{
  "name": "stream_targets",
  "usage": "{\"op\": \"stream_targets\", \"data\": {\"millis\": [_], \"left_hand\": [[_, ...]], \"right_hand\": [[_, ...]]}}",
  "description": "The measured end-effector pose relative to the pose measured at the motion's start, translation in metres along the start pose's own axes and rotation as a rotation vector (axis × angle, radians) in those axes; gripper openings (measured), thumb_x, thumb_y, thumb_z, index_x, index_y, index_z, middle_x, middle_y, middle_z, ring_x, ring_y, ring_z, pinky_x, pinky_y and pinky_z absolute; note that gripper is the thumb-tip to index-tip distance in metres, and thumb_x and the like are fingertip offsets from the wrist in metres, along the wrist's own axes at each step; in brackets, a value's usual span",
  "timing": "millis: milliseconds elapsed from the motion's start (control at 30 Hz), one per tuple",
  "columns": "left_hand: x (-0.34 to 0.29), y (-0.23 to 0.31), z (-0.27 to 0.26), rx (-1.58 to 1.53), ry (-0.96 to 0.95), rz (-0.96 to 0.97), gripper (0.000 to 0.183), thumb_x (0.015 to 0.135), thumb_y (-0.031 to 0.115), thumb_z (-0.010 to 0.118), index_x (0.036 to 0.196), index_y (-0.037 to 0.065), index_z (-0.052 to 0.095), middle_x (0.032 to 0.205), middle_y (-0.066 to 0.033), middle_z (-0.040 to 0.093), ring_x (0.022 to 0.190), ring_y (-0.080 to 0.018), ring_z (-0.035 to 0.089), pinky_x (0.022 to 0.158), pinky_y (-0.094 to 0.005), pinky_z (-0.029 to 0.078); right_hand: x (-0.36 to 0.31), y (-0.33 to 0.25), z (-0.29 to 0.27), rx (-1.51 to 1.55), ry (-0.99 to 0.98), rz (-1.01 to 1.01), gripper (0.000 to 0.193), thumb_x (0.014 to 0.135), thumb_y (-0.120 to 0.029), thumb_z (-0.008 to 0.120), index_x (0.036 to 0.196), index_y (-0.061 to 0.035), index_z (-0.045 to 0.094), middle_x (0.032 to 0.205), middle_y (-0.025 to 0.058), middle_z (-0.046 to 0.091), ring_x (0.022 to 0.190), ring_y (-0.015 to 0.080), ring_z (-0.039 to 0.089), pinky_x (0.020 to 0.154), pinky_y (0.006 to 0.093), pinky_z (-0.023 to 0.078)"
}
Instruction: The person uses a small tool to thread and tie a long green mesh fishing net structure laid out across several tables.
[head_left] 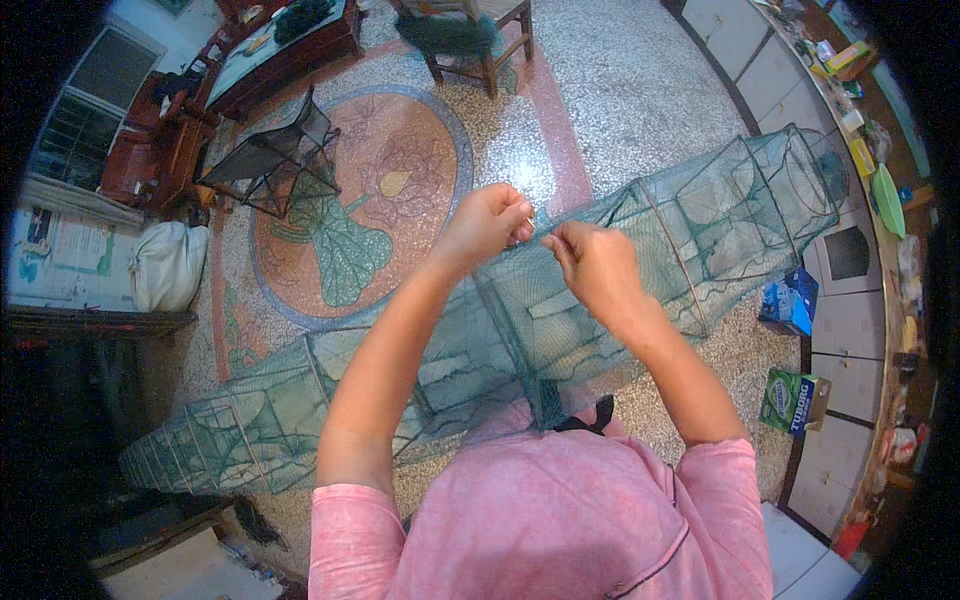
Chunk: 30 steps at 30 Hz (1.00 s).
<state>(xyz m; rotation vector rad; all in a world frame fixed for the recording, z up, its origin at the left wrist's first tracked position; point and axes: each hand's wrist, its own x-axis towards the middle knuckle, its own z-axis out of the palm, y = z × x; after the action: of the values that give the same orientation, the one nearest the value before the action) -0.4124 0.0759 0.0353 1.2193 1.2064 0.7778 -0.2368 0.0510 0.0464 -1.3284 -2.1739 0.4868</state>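
Note:
A long green mesh fish trap (560, 325), stretched over square wire frames, lies across my lap from lower left to upper right. Over its far edge my left hand (490, 222) is closed in a pinch, with a small pale tip showing at the fingertips; what it is stays unclear. Just to the right, my right hand (600, 265) is also closed, thumb and forefinger pressed together by the netting. A bit of teal mesh or thread shows in the narrow gap between the hands. Anything within the right fingertips is too small to make out.
A black folding stool (275, 150) stands far left, a wooden chair (470, 40) at the back. Blue (790, 300) and green cardboard boxes (795, 400) sit by the tiled cabinets (845, 330) on the right. A white sack (168, 265) rests at left.

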Motion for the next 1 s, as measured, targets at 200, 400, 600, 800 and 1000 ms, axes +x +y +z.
{"op": "stream_targets", "data": {"millis": [200,400,600,800,1000], "left_hand": [[-0.005,0.008,0.008,0.067,0.212,0.419,0.014,0.089,0.017,0.049,0.087,0.004,0.052,0.073,0.0,0.053,0.064,-0.0065,0.049,0.059,-0.0209,0.041],[-0.001,0.002,0.003,-0.244,0.193,0.284,0.015,0.089,0.017,0.05,0.094,0.003,0.055,0.074,0.0002,0.051,0.065,-0.0062,0.048,0.06,-0.0204,0.042],[-0.012,0.017,0.007,0.247,0.033,0.436,0.017,0.086,0.02,0.055,0.088,0.004,0.059,0.078,0.0017,0.049,0.073,-0.007,0.046,0.066,-0.0204,0.037],[-0.007,0.005,-0.004,0.234,0.037,0.451,0.016,0.08,0.021,0.061,0.079,0.005,0.059,0.077,0.0017,0.042,0.066,-0.0077,0.038,0.062,-0.0207,0.033],[0.0,0.024,0.018,0.186,-0.099,0.363,0.019,0.083,0.022,0.058,0.078,0.004,0.056,0.078,0.0023,0.047,0.074,-0.0064,0.044,0.067,-0.0215,0.035]], "right_hand": [[0.015,-0.021,-0.008,0.042,0.149,-0.017,0.012,0.078,-0.018,0.06,0.076,-0.0065,0.059,0.071,0.0108,0.056,0.072,0.0296,0.059,0.058,0.04,0.046],[0.04,-0.003,-0.02,0.421,0.285,-0.084,0.012,0.081,-0.017,0.058,0.084,-0.0055,0.058,0.071,0.0076,0.058,0.072,0.0216,0.059,0.063,0.0341,0.046],[0.062,-0.031,-0.081,1.016,0.278,-0.049,0.013,0.086,-0.014,0.054,0.08,-0.0032,0.057,0.07,0.0026,0.06,0.07,0.0114,0.056,0.062,0.0299,0.045],[0.031,-0.01,-0.129,-0.196,0.038,-0.353,0.014,0.082,-0.016,0.059,0.082,-0.0022,0.06,0.066,0.0071,0.058,0.057,0.01,0.055,0.05,0.0255,0.042],[0.029,0.029,-0.134,0.188,0.161,0.267,0.018,0.084,-0.017,0.057,0.08,-0.0002,0.06,0.057,0.0062,0.057,0.05,0.0136,0.053,0.047,0.0257,0.042]]}}
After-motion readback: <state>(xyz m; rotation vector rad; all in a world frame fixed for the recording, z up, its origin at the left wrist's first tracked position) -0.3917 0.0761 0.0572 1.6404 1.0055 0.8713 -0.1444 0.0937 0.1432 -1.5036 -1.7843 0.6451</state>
